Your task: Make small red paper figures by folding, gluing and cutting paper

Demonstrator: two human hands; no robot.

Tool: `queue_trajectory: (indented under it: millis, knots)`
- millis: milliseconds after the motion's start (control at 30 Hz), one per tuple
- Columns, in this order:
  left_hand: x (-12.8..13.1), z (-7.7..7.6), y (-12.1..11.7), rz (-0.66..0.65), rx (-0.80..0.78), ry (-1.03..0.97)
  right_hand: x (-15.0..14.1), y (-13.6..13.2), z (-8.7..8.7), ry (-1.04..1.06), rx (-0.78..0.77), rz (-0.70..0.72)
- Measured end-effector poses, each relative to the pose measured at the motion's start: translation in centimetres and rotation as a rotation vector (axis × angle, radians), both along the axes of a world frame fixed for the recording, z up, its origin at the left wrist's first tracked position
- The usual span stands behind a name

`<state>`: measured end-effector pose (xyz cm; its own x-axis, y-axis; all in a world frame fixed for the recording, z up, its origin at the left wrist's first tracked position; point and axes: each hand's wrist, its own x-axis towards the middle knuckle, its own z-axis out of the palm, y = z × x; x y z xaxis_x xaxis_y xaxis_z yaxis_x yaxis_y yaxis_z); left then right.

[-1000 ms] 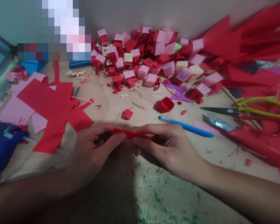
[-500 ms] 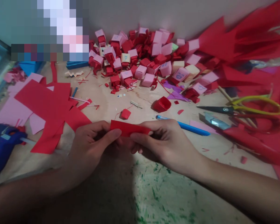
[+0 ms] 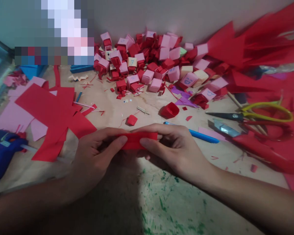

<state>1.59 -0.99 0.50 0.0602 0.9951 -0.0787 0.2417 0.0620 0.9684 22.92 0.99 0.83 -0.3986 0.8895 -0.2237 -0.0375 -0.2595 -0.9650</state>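
Note:
Between both hands, just above the table, is a small folded strip of red paper (image 3: 133,140). My left hand (image 3: 98,156) pinches its left end, with the thumb on the near face. At the other end, my right hand (image 3: 177,147) is closed on the strip, its thumb pressing the front and its index finger along the top edge. The fingertips behind the paper are mostly hidden. Just beyond lie a small red paper piece (image 3: 132,120) and an open red paper box (image 3: 170,110). A blue pen (image 3: 204,136) is partly covered by my right hand.
Small pink and red paper boxes (image 3: 147,76) pile up at the back. Red sheets (image 3: 47,107) and a blue glue gun (image 3: 5,153) lie left. On the right are yellow-handled scissors (image 3: 267,111), a red utility knife (image 3: 257,147) and more red paper (image 3: 225,45).
The strip's upper edge has tipped over, and my fingers now lie along its top. My right thumb and index finger have shifted slightly. Both hands still grip the paper.

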Motion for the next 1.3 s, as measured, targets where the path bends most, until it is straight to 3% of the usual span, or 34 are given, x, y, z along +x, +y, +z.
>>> queue_trajectory:
  millis: [400, 900, 1300]
  knots:
    - [-0.3, -0.18, 0.08, -0.018, -0.036, -0.044, -0.02, 0.07, 0.45, -0.006, 0.017, -0.011]
    - [0.03, 0.49, -0.09, -0.008, 0.027, 0.117, -0.53, -0.32, 0.92, -0.117, 0.03, -0.026]
    - [-0.06, 0.22, -0.05, -0.013, -0.083, 0.038, -0.19, -0.13, 0.11, -0.113, 0.017, -0.016]
